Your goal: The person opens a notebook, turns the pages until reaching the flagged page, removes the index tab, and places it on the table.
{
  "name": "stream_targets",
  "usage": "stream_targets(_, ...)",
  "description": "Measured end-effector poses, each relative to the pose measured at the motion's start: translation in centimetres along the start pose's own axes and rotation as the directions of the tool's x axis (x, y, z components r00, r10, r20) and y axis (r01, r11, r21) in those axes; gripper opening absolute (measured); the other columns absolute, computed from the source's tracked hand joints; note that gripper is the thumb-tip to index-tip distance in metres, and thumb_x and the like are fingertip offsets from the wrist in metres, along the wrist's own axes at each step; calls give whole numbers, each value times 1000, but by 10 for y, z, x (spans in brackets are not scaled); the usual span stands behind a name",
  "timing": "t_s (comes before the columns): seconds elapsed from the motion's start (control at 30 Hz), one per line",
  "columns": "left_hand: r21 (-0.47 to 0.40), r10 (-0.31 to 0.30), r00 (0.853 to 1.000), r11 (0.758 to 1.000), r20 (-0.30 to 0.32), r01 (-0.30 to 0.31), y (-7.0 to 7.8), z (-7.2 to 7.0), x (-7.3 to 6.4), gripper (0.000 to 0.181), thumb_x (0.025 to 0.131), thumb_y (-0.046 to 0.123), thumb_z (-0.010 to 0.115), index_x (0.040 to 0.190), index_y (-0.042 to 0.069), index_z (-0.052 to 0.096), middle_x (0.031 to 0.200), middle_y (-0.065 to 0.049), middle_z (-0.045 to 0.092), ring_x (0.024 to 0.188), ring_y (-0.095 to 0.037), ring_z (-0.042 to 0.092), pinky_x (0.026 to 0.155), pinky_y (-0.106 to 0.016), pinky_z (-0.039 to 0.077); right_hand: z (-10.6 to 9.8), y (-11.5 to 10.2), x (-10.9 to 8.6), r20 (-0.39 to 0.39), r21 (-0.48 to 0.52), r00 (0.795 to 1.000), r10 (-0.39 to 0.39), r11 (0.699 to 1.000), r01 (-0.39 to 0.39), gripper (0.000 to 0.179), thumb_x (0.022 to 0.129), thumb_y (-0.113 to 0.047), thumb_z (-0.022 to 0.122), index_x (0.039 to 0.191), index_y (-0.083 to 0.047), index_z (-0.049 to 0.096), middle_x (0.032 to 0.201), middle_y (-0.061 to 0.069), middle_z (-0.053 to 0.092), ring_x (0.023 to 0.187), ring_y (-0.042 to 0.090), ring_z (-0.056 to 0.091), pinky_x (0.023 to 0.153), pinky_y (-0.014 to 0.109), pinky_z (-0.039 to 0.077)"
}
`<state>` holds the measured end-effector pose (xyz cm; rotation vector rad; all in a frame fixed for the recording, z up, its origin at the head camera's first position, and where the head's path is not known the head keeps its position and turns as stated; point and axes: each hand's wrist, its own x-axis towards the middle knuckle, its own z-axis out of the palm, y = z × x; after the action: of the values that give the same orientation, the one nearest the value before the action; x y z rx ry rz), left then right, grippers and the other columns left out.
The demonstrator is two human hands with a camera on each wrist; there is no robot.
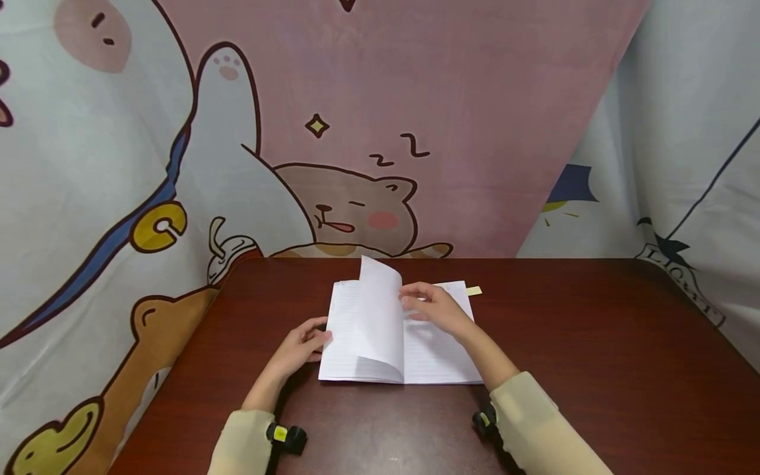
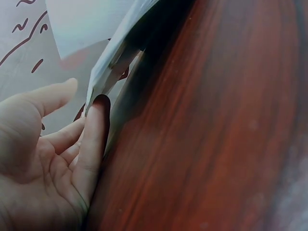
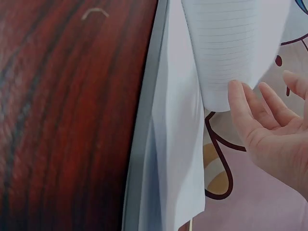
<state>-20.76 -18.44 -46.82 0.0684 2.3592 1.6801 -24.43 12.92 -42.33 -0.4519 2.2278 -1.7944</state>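
Note:
An open lined notebook (image 1: 442,356) lies on the table, one white page (image 1: 380,313) standing up and curving over to the left. Fingertips of my right hand (image 1: 436,309) touch that page near its upper right side; the right wrist view shows the right hand (image 3: 274,125) with fingers extended against the lined sheet. At the notebook's left edge is my left hand (image 1: 297,346). In the left wrist view, the left hand (image 2: 62,149) has its fingers under the lifted edge, while the thumb stands apart from the paper.
A pale yellow tab (image 1: 474,291) sticks out at the notebook's upper right. The dark red-brown table (image 1: 594,343) extends to both sides. Behind it hangs a cartoon-printed cloth (image 1: 475,119). Each sleeve carries a small black wrist camera (image 1: 287,438).

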Motion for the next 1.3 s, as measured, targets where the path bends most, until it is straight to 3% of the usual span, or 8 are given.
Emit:
stream_targets(0.2,-70,-12,1000,997,-10,11,0,1,0,48,104,26,52,144,0,48,103,-10,67,78,-10,63,70,-24,55,5,3,-1,34,4,999,15,1000,-15,39,101,-13,56,133,8,54,133,30,57,121,39,59,96,48,54)
stream_targets(0.43,-18,-7,1000,1000,0,7,2,0,-1,52,100,25,60,145,1,47,106,-14,67,85,-13,65,76,-31,58,8,6,-1,81,-40,996,37,999,-34,38,100,-13,57,131,9,57,132,28,59,116,31,62,94,44,56)
stream_targets(0.7,6,-11,1000,1000,-17,11,-1,0,2,54,93,20,71,141,6,53,98,-11,64,84,-14,62,77,-33,59,11,7,-1,106,-54,993,48,998,-42,36,100,-12,56,130,10,57,131,29,59,115,28,62,95,45,55)
stream_targets(1.3,22,23,1000,999,10,-23,-5,-1,2,55,91,13,72,141,2,51,94,-8,60,80,-11,60,72,-28,57,5,6,-2,103,-84,993,51,996,-42,37,101,-15,56,129,8,58,129,28,62,119,33,61,94,42,56)
